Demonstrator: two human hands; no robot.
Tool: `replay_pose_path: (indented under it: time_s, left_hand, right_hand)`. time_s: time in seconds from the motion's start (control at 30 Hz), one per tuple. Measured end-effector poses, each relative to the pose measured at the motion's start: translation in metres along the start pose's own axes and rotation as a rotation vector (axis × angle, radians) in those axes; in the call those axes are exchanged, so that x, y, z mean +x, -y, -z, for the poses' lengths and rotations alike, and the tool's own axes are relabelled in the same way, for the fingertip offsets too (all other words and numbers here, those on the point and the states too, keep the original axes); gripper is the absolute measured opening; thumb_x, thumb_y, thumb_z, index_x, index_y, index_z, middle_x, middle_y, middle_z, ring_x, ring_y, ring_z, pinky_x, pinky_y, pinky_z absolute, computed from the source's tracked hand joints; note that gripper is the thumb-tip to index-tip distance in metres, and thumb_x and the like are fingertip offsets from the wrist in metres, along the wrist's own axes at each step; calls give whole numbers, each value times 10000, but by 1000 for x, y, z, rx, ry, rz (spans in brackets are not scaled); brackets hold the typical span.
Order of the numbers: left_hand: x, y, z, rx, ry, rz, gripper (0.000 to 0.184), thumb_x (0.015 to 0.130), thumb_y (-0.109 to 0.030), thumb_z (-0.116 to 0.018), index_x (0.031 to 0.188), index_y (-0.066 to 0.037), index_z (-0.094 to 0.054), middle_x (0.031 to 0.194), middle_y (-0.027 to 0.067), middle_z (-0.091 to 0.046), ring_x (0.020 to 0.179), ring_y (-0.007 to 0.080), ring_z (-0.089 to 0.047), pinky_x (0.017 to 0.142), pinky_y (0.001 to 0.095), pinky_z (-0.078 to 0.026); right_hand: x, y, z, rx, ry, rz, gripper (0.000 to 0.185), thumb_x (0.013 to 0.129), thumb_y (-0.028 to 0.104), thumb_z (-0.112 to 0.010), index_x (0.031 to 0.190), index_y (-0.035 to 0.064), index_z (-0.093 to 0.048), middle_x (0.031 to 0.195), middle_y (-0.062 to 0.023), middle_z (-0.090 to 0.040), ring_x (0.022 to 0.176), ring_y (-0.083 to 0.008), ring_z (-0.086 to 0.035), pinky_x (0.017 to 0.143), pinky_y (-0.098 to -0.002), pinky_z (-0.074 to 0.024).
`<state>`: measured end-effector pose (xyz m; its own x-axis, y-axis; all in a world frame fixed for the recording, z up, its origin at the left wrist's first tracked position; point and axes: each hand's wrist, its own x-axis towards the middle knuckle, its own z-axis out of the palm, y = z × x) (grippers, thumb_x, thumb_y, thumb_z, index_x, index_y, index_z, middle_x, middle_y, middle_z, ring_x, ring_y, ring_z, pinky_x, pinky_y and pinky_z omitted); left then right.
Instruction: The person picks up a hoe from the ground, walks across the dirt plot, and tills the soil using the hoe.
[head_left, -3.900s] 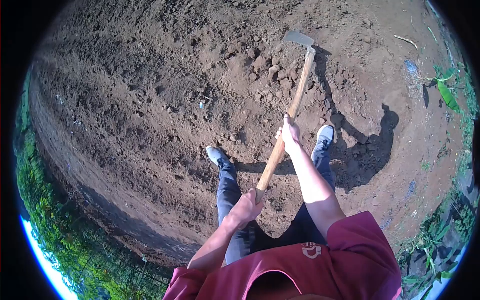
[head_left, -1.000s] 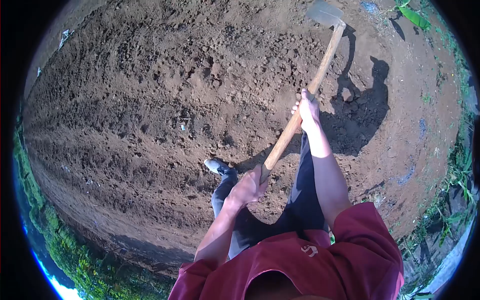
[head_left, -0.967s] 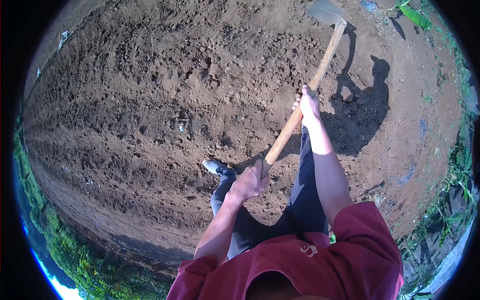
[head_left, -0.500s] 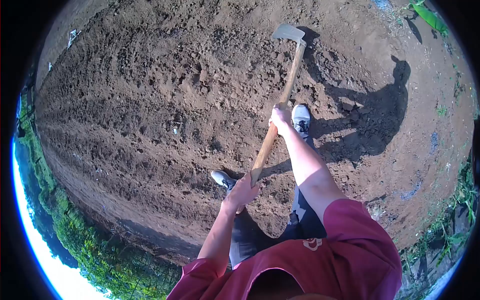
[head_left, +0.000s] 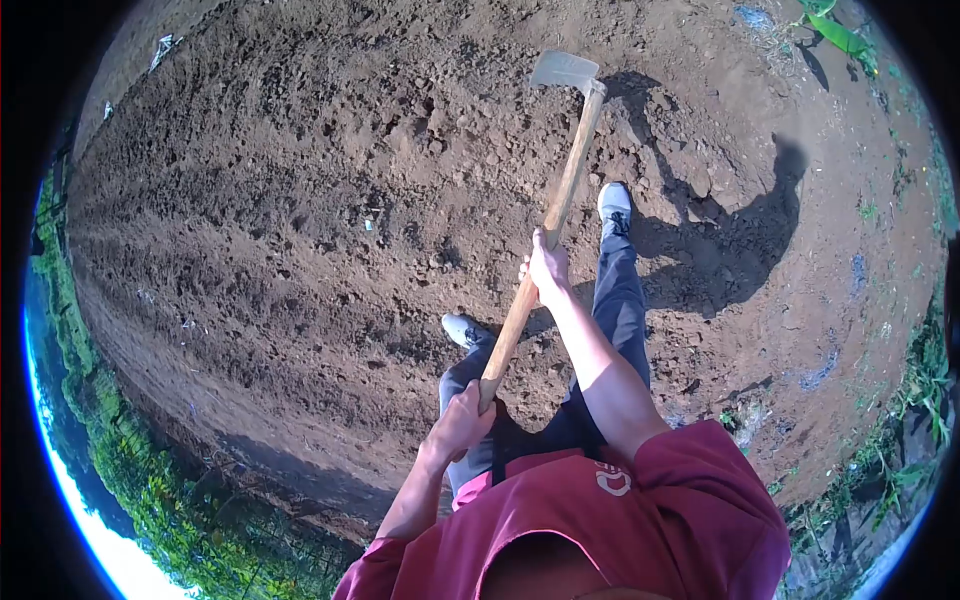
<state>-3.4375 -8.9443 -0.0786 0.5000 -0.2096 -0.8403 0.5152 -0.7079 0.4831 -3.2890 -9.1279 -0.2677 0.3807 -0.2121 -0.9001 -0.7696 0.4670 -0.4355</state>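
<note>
A hoe with a long wooden handle slants up and slightly right across the head view. My left hand is wrapped round the lower end of the handle, close to my legs. Farther up, near the middle of the handle, my right hand is closed round the wood. The grey metal blade is at the far end, over loose brown soil. Whether the blade touches the soil I cannot tell.
My left shoe and right shoe stand apart on the soil. Dark shadows fall to the right. A small pale scrap lies left of the handle. Green plants line the lower left, and a broad leaf is at the upper right.
Since one second ago the hoe blade has moved left and slightly nearer, with both hands still on the handle. My right shoe has come into view. The whole view has shifted a little.
</note>
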Motion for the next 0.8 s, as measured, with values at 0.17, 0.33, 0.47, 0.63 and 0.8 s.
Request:
replay_pose_path:
  time_s: [0.17,0.33,0.47,0.63,0.8]
  left_hand:
    - [5,-17,15,59,6,-86,294,887,-188,-613,1011,56,-505,785,287,-622,770,446,-639,674,476,-498]
    - [79,-51,13,101,16,-272,272,879,-174,-620,981,31,-473,715,308,-618,750,477,-641,638,542,-507]
    - [173,-110,12,129,31,-286,290,907,-187,-592,1040,38,-467,724,273,-631,735,452,-651,646,496,-509]
    - [286,-163,-18,211,58,-46,347,909,-233,-554,1103,45,-478,907,312,-645,921,447,-652,800,494,-511]
    - [258,-132,-1,152,156,161,397,887,-232,-545,1180,31,-490,1046,300,-638,1017,450,-628,890,498,-478]
  right_hand:
    - [-10,31,20,87,-89,58,349,999,373,-544,947,33,-489,605,-32,-478,440,-150,-500,406,-316,-463]
    - [27,109,50,130,-148,123,352,1004,361,-538,988,19,-455,640,-42,-492,464,-150,-501,411,-314,-464]
    - [119,176,76,162,-104,158,339,1010,370,-519,998,37,-455,648,-39,-493,468,-157,-499,425,-321,-467]
    - [281,185,90,-151,-244,71,433,965,428,-552,847,12,-549,585,-72,-536,454,-209,-547,454,-365,-500]
    - [263,126,68,-196,-243,-25,502,963,451,-527,844,-36,-547,575,-119,-581,464,-250,-599,452,-382,-520]
